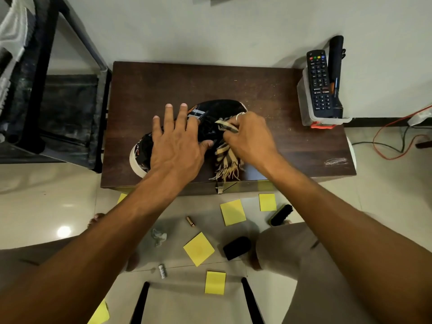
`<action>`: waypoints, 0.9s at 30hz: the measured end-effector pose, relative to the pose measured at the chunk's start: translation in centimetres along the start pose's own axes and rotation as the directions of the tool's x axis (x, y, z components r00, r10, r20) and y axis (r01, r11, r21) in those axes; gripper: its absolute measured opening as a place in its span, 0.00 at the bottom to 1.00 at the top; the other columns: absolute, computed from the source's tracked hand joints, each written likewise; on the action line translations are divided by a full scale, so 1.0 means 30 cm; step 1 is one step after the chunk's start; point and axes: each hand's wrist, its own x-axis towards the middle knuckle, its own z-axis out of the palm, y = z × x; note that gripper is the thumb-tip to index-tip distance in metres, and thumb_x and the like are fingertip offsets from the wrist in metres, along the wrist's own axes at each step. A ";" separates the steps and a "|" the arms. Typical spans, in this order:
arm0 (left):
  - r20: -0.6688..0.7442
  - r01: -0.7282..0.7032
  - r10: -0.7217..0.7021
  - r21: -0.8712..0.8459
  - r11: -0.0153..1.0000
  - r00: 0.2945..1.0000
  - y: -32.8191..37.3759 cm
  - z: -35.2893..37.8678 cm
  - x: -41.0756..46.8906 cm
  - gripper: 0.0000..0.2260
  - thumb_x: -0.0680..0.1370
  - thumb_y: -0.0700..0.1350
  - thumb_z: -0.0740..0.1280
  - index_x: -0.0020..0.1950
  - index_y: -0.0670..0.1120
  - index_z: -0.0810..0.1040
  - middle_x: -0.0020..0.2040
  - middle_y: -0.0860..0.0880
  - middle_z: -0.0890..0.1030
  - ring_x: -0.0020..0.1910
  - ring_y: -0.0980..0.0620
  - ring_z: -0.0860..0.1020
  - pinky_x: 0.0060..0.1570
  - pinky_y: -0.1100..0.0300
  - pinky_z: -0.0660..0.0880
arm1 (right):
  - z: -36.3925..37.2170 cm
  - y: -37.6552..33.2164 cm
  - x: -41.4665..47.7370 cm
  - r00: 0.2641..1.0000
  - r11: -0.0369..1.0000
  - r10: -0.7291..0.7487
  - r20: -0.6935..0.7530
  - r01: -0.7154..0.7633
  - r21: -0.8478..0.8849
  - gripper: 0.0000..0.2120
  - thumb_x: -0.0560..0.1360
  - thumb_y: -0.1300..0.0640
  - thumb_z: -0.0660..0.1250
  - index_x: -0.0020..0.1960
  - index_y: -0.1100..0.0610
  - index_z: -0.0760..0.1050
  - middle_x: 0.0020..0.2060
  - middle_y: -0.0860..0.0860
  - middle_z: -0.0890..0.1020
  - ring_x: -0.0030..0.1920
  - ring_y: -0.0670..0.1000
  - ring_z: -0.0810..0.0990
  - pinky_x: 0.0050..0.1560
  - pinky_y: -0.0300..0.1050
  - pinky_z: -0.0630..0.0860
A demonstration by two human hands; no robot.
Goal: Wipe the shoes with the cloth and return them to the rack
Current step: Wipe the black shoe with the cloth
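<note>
A dark brown table (163, 85) stands on a pale floor, with a black shoe (219, 108) in the middle of it. The left hand (177, 141) lies flat on the shoe, fingers straight. At 3 o'clock from it, the right hand (250, 136) has its fingers curled round a striped cloth (224, 155) that touches the shoe. A dark rack (30, 101) stands at 9 o'clock from the table.

Surface (187, 83) left free along the far edge and right side
The middle and near left corner are taken up by the shoe (217, 108) and cloth (225, 155); the far right corner is crowded by a clear bin (303, 97), and the left edge is flanked by the rack (46, 47).
</note>
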 end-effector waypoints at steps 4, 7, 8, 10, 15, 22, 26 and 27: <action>0.015 -0.002 0.002 -0.003 1.000 1.000 -0.001 -0.006 0.002 0.28 0.83 0.64 0.53 0.76 0.46 0.64 0.83 0.43 0.53 0.82 0.38 0.47 0.79 0.36 0.49 | -0.009 0.033 -0.024 0.998 0.994 0.039 -0.048 -0.034 0.109 0.06 0.78 0.61 0.69 0.52 0.55 0.83 0.38 0.45 0.80 0.36 0.38 0.77 0.29 0.25 0.68; 0.025 0.000 0.000 -0.014 1.000 1.000 -0.004 -0.009 0.007 0.28 0.83 0.64 0.54 0.76 0.46 0.64 0.83 0.44 0.53 0.82 0.39 0.47 0.79 0.37 0.49 | -0.018 0.048 0.010 0.975 0.994 0.084 -0.208 -0.068 0.082 0.07 0.77 0.61 0.70 0.53 0.55 0.85 0.43 0.48 0.82 0.42 0.45 0.80 0.35 0.29 0.70; 0.028 0.000 0.000 -0.017 1.000 1.000 -0.003 -0.011 0.006 0.28 0.83 0.63 0.54 0.76 0.46 0.64 0.83 0.44 0.53 0.82 0.39 0.47 0.79 0.37 0.49 | -0.013 0.041 0.007 0.976 0.993 0.087 -0.201 -0.067 0.102 0.08 0.77 0.62 0.69 0.53 0.55 0.85 0.43 0.48 0.82 0.42 0.45 0.80 0.37 0.31 0.73; 0.036 -0.004 0.004 -0.018 1.000 0.999 -0.002 -0.013 0.003 0.27 0.84 0.62 0.53 0.76 0.46 0.64 0.83 0.43 0.53 0.82 0.39 0.47 0.79 0.37 0.49 | 0.010 0.020 -0.033 0.994 0.985 0.051 -0.092 -0.035 0.167 0.06 0.78 0.62 0.69 0.50 0.53 0.83 0.40 0.44 0.81 0.39 0.39 0.80 0.35 0.28 0.72; 0.030 -0.006 0.008 -0.041 0.999 1.000 -0.002 -0.013 0.005 0.26 0.84 0.61 0.55 0.76 0.46 0.64 0.83 0.43 0.53 0.82 0.39 0.47 0.79 0.37 0.48 | 0.020 0.019 -0.054 0.998 0.972 0.032 -0.058 -0.017 0.233 0.06 0.77 0.63 0.69 0.46 0.53 0.81 0.35 0.41 0.78 0.33 0.32 0.76 0.32 0.24 0.69; 0.039 -0.003 0.005 -0.038 0.999 0.999 -0.002 -0.011 0.003 0.26 0.84 0.60 0.55 0.76 0.46 0.64 0.83 0.43 0.53 0.82 0.39 0.47 0.79 0.36 0.49 | 0.067 -0.025 -0.100 0.998 0.952 0.041 -0.041 -0.026 0.305 0.05 0.78 0.62 0.69 0.47 0.53 0.79 0.39 0.46 0.80 0.37 0.39 0.78 0.33 0.28 0.72; 0.039 -0.001 0.003 -0.054 0.999 0.999 -0.004 -0.012 0.010 0.25 0.85 0.59 0.54 0.76 0.45 0.64 0.83 0.42 0.53 0.82 0.39 0.47 0.79 0.37 0.49 | 0.054 -0.014 -0.065 0.992 0.939 0.088 -0.093 -0.051 0.341 0.06 0.78 0.62 0.69 0.46 0.52 0.77 0.40 0.46 0.80 0.39 0.39 0.79 0.35 0.29 0.74; 0.035 0.001 0.001 -0.052 0.999 0.999 -0.005 -0.011 0.011 0.24 0.85 0.58 0.54 0.76 0.45 0.64 0.83 0.42 0.53 0.82 0.39 0.47 0.79 0.37 0.49 | 0.028 0.001 -0.032 0.978 0.927 0.151 -0.144 -0.089 0.365 0.08 0.78 0.63 0.69 0.45 0.51 0.77 0.39 0.45 0.80 0.38 0.37 0.79 0.34 0.28 0.72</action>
